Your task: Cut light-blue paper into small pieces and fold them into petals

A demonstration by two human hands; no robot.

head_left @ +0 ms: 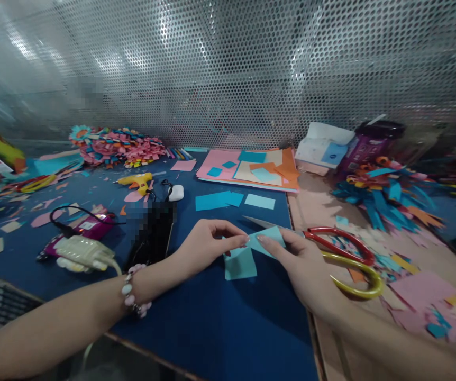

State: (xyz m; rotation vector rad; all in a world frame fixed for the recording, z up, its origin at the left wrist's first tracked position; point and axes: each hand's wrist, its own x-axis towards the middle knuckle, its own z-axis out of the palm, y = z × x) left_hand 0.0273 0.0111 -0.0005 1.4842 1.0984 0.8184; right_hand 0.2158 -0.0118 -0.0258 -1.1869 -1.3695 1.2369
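Observation:
My right hand (303,264) pinches a light teal piece of paper (268,239) between thumb and fingers. At the left end of that same piece, the thumb and fingertips of my left hand (208,243) are pressed together on its edge. Just below lies another light teal square of paper (240,265) on the blue tabletop, its upper part covered by my left fingers. Scissors with one red handle (341,241) and one yellow handle lie beside and partly behind my right hand, their blades pointing left.
Blue strips (216,201) and a pale rectangle (260,201) lie beyond my hands, before a stack of coloured paper (247,180). Left are a black pouch (152,233), a power strip (87,251) and a yellow glue gun (136,181). Paper scraps (426,291) cover cardboard at right.

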